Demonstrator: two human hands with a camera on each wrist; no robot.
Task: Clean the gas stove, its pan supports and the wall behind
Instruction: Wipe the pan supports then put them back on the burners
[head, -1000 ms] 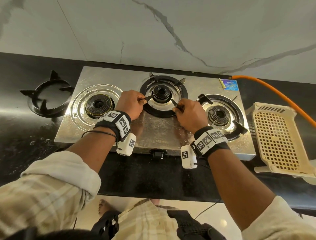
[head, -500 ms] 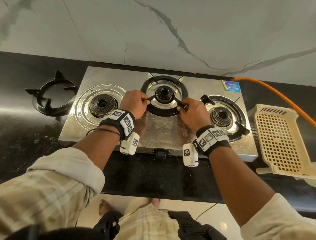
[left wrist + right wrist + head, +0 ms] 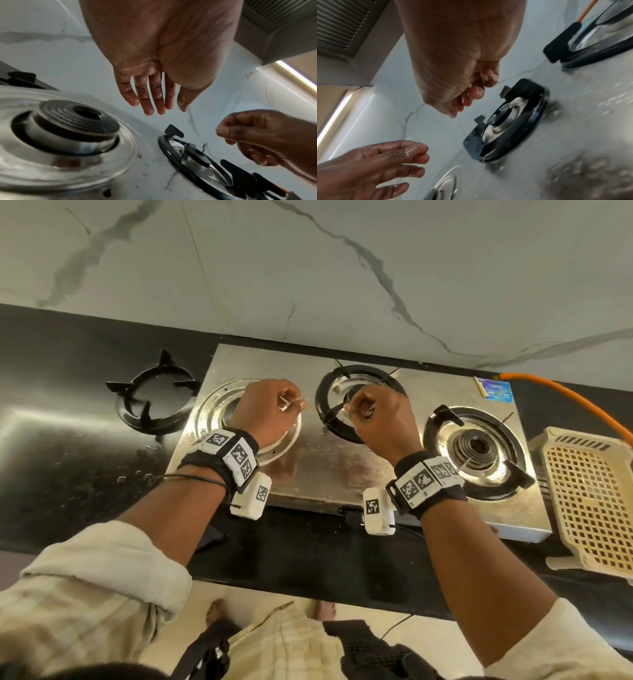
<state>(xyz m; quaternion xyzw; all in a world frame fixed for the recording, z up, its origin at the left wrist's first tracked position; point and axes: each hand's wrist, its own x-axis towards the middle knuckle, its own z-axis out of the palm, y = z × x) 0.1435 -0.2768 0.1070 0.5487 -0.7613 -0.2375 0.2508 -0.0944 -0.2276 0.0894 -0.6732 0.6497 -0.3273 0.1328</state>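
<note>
1. Left hand: above the left burner of the gas stove. The head view shows only its back; the left wrist view shows the fingers straight, spread and wet, holding nothing.
2. Right hand: above the stove's centre pan support. The right wrist view shows its fingers curled toward the palm, clenched on nothing. The left wrist view shows it clear of the support.
3. Centre pan support: seated on the stove around the middle burner, black and wet.
4. Right pan support: seated on the stove's right burner.
5. Third pan support: off the stove, on the black counter just left of it.
6. Cream plastic basket: right of the stove, its lattice bottom in plain sight.
7. Orange hose: at the stove's far right corner.
8. Marble wall: behind the stove, grey-veined.
9. Louvred hood: above the stove, seen in the wrist views only.
</note>
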